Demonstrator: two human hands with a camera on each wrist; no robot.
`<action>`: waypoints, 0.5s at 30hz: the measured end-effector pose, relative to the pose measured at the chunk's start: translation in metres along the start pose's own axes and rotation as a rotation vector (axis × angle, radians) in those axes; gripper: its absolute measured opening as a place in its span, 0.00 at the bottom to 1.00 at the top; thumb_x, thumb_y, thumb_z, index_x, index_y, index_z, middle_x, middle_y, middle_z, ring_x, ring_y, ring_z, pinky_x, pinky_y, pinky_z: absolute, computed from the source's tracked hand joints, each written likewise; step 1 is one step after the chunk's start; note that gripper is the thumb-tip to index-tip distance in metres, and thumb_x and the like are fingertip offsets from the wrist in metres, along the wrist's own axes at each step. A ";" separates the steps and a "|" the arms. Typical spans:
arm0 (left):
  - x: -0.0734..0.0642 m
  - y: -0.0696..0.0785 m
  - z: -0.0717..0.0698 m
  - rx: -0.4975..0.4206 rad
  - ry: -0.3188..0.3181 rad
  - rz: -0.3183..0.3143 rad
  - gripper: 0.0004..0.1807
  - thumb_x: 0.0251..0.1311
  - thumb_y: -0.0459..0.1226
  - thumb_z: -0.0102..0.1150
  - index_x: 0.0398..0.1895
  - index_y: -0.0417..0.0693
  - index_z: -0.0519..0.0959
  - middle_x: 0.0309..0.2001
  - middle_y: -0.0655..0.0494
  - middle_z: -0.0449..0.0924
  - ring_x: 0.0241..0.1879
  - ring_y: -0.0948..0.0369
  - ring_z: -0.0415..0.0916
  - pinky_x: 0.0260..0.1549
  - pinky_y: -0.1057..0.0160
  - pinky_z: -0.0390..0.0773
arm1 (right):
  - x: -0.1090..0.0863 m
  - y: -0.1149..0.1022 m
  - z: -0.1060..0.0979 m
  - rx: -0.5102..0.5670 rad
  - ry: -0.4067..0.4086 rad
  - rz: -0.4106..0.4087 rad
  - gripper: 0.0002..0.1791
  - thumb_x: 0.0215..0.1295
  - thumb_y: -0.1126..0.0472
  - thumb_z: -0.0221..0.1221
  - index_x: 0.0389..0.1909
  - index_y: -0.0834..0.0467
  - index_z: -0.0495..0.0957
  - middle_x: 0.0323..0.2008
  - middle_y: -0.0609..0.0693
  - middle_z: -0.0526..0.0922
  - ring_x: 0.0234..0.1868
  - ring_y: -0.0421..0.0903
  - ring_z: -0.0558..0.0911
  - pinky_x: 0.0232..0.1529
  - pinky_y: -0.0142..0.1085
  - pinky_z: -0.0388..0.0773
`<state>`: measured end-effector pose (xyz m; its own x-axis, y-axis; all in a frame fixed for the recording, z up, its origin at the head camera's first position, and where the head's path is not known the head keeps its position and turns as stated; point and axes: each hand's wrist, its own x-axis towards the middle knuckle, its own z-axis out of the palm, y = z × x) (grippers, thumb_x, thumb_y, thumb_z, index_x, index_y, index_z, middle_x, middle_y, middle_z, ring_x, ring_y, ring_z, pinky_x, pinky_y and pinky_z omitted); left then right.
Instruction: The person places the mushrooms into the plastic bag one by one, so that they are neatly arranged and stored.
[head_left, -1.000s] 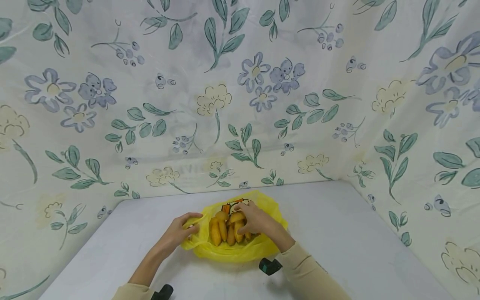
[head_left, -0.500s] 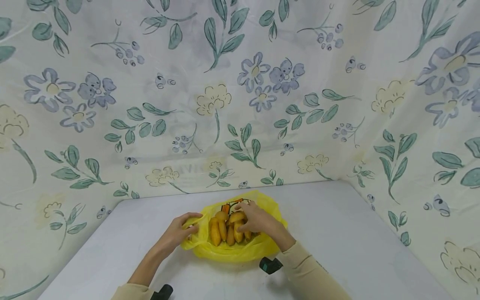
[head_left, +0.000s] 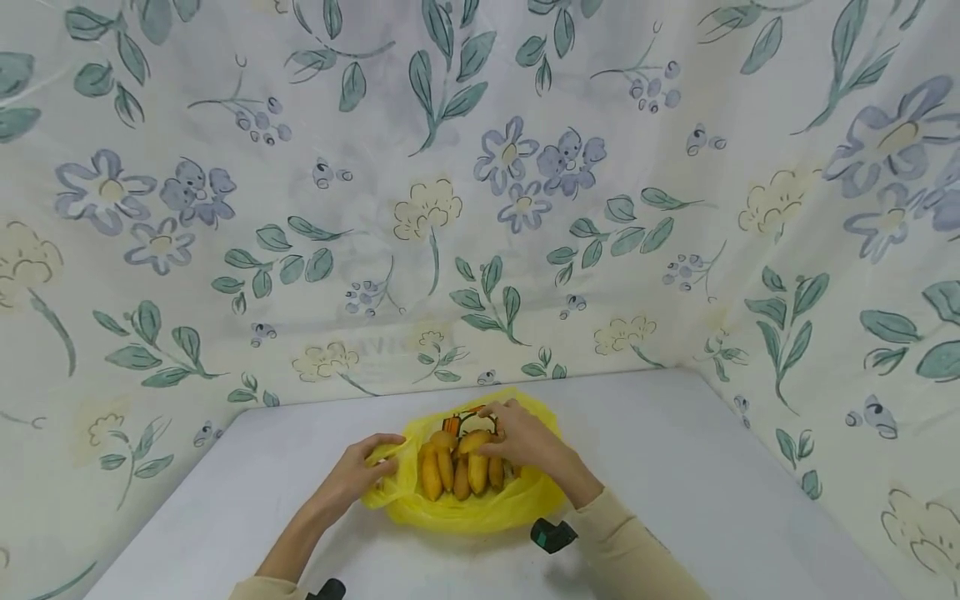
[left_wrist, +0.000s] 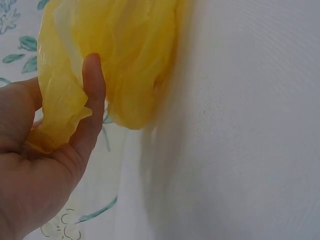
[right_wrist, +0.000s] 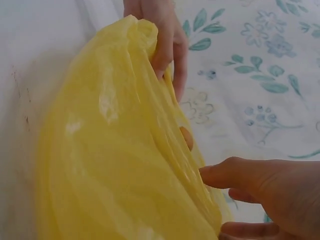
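A yellow plastic bag lies on the white table with its mouth spread wide. Inside it several small yellow bananas sit side by side, and rounded brownish-yellow pieces lie above them. At the bag's left side my left hand holds the rim; in the left wrist view the yellow plastic runs between thumb and fingers. My right hand reaches over the right side of the opening, thumb and fingers apart near the bananas. From the right wrist, its thumb appears against the bag's edge.
The white table runs out to both sides of the bag. A floral curtain stands behind it and along the right. Black wrist devices hang by the forearms. An orange and black print shows on the bag's inside.
My right hand has shifted slightly right and its thumb has lifted off the banana front. The head view has tilted a little upward. My left hand keeps its hold on the bag.
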<state>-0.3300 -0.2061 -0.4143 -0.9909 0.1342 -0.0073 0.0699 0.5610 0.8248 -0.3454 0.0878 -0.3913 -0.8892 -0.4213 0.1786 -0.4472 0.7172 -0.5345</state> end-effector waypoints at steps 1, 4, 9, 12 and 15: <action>0.000 0.001 0.000 0.004 0.006 0.003 0.23 0.64 0.35 0.57 0.63 0.44 0.73 0.63 0.41 0.71 0.47 0.56 0.70 0.37 0.64 0.75 | -0.001 0.001 -0.003 -0.003 0.006 0.003 0.29 0.62 0.50 0.65 0.62 0.54 0.72 0.57 0.60 0.73 0.39 0.45 0.74 0.41 0.38 0.76; 0.000 0.004 -0.001 0.033 0.014 0.024 0.22 0.65 0.35 0.57 0.62 0.45 0.73 0.63 0.41 0.71 0.47 0.55 0.71 0.38 0.64 0.76 | -0.007 0.004 -0.012 -0.001 0.020 0.008 0.28 0.62 0.52 0.65 0.62 0.54 0.72 0.58 0.62 0.72 0.39 0.47 0.75 0.41 0.41 0.77; -0.002 0.006 -0.004 0.179 0.056 0.104 0.19 0.65 0.35 0.56 0.60 0.46 0.75 0.65 0.40 0.72 0.51 0.52 0.72 0.46 0.59 0.76 | -0.022 0.010 -0.031 -0.025 0.055 -0.013 0.27 0.61 0.53 0.66 0.61 0.54 0.73 0.57 0.62 0.74 0.42 0.50 0.77 0.43 0.46 0.78; -0.002 0.007 -0.005 0.251 0.079 0.150 0.19 0.65 0.34 0.56 0.59 0.45 0.75 0.63 0.39 0.73 0.49 0.53 0.74 0.46 0.58 0.77 | -0.030 0.018 -0.044 -0.051 0.081 -0.029 0.27 0.61 0.53 0.66 0.60 0.55 0.73 0.57 0.61 0.76 0.46 0.53 0.79 0.46 0.47 0.79; -0.002 0.009 -0.007 0.278 0.089 0.181 0.19 0.64 0.32 0.56 0.59 0.44 0.74 0.59 0.39 0.76 0.44 0.54 0.76 0.40 0.62 0.79 | -0.035 0.029 -0.057 -0.068 0.104 -0.018 0.27 0.60 0.53 0.67 0.60 0.55 0.73 0.57 0.60 0.76 0.46 0.53 0.81 0.44 0.45 0.81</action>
<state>-0.3287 -0.2073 -0.4033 -0.9649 0.1866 0.1847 0.2618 0.7375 0.6225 -0.3326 0.1553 -0.3664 -0.8844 -0.3774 0.2745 -0.4659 0.7474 -0.4736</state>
